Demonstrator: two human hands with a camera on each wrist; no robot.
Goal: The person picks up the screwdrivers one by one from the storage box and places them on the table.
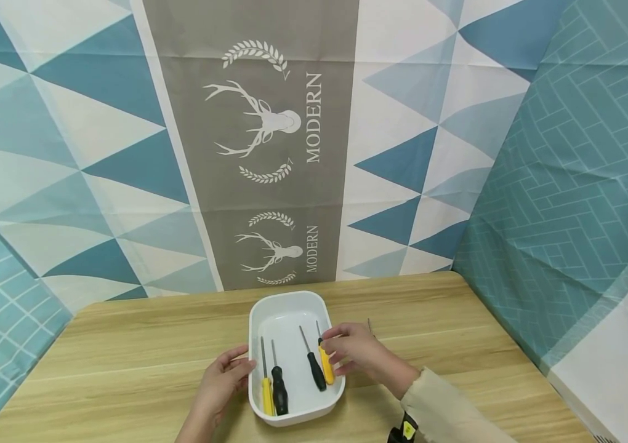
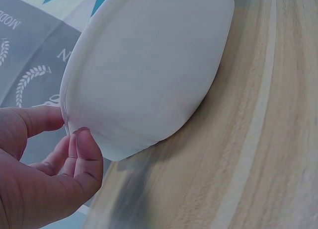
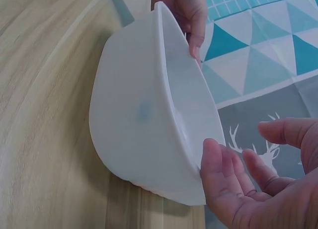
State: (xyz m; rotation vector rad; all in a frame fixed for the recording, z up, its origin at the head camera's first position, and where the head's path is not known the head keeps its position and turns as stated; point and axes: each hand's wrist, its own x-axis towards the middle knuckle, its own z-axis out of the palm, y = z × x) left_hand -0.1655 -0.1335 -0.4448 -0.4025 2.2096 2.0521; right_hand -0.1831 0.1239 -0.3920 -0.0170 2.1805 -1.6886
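Note:
A white rectangular plastic tray (image 1: 297,400) sits on the wooden table. Inside, at its left, lie a yellow-handled screwdriver (image 1: 267,397) and a black-handled screwdriver (image 1: 279,391). Toward the right side are another black-handled screwdriver (image 1: 316,371) and another yellow-handled one (image 1: 326,364). My left hand (image 1: 222,386) pinches the tray's left rim between thumb and fingers, as the left wrist view shows. At the right rim is my right hand (image 1: 355,349), its thumb apart from loosely bent fingers. In the head view its fingertips overlap the right-hand yellow screwdriver; nothing shows between them in the right wrist view.
A thin metal shaft (image 1: 370,326) shows behind the right hand, the remainder hidden. Near the front edge, beside the right sleeve (image 1: 447,409), is a black object with a yellow patch (image 1: 402,429). Patterned cloth (image 1: 269,246) hangs behind the wooden table (image 1: 142,363).

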